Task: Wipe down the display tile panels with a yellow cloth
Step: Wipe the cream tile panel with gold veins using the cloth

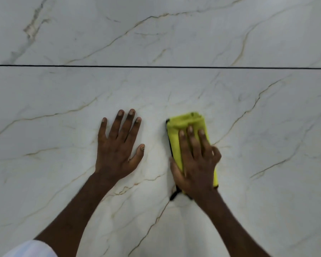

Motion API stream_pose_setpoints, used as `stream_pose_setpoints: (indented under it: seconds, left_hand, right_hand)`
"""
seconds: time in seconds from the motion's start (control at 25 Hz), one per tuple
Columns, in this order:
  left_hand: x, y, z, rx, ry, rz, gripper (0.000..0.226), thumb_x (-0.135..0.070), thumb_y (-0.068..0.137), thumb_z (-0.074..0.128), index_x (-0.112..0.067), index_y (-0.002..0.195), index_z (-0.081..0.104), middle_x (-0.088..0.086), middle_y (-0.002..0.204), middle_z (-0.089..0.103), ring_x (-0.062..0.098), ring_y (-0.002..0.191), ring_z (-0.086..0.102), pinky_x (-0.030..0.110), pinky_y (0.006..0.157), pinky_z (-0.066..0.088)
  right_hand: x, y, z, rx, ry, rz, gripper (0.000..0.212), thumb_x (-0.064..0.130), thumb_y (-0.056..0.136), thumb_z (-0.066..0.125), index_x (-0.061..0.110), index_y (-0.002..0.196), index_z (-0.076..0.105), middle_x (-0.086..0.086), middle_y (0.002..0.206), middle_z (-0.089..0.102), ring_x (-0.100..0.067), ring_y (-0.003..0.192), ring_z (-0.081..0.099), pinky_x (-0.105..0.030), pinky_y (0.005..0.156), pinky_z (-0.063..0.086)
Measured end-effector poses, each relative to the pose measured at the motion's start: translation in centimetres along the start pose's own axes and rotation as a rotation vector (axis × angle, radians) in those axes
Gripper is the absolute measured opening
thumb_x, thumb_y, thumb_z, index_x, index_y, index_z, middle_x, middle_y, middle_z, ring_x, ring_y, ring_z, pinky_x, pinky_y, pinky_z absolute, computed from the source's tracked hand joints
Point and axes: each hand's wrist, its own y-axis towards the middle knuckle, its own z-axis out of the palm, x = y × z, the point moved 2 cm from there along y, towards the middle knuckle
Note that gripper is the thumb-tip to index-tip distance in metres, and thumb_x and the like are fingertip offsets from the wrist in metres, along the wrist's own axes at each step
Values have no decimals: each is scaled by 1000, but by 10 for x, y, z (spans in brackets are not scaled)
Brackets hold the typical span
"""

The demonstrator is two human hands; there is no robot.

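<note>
A white marble-look tile panel (pixel 258 127) with thin brown and grey veins fills the lower part of the view. A folded yellow cloth (pixel 176 134) with a dark edge lies flat on it, right of centre. My right hand (pixel 195 164) presses down on the cloth with straight fingers and looks slightly blurred. My left hand (pixel 117 147) rests flat on the bare tile to the left of the cloth, fingers spread, holding nothing.
A thin dark joint line (pixel 156 66) runs across the view and separates the lower panel from a second, similar veined tile panel (pixel 156 30) above it. A pale sleeve (pixel 32 249) shows at the bottom left corner.
</note>
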Motion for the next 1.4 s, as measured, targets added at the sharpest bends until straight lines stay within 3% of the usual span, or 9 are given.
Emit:
stream_pose_setpoints:
  seconds: [0.16,0.28,0.44,0.64,0.88,1.0,1.2,1.4]
  left_hand:
    - [3,-3,1,9,-20,-6,70,-46,104,38,-9,163,28,13,172,20,34,160,17,62,126,12]
    - [2,0,-4,13,-8,-2,69,-45,104,41,-9,162,32,14,171,22,35,159,19,62,126,13]
    - [8,-9,-19,22,-169,20,69,-44,99,47,-10,159,40,12,171,25,31,158,23,63,122,17]
    - [41,-102,-18,89,-90,82,75,-46,96,50,-10,160,37,12,172,23,32,158,24,65,118,20]
    - [40,-129,0,60,-118,108,77,-45,97,51,-7,161,33,16,170,24,38,158,21,67,124,10]
    - [38,-127,-6,97,-154,91,77,-45,97,52,-8,162,32,15,170,23,38,158,19,67,124,8]
    - [36,-125,-5,139,-124,94,76,-47,100,45,-9,163,28,14,171,23,38,158,20,66,124,7]
    - [35,-122,-10,193,-116,77,80,-47,99,46,-9,165,23,17,171,20,41,158,18,68,122,6]
  right_hand:
    - [10,-48,-6,77,3,-32,77,47,85,66,17,154,49,-6,165,38,-34,149,38,-58,96,39]
    - [14,56,-2,23,42,-65,78,51,87,60,18,156,48,-8,165,40,-35,149,39,-54,96,38]
    - [20,163,7,-5,24,19,80,54,88,57,20,159,42,-5,167,36,-31,152,33,-51,97,36]
    - [47,59,11,-28,-84,13,74,50,95,58,16,159,42,-9,166,37,-32,153,35,-55,97,39]
    - [92,-119,13,119,-100,55,79,50,97,53,17,163,24,-12,166,31,-39,151,32,-59,96,40]
    - [91,-97,11,151,-86,43,76,52,101,48,16,163,24,-15,166,31,-41,152,30,-60,101,38]
    - [98,-5,20,41,-113,95,74,52,100,50,5,156,42,-20,161,41,-41,150,37,-54,106,37]
    - [113,-138,16,131,-115,111,78,48,99,55,8,160,30,-21,163,35,-45,149,34,-58,104,35]
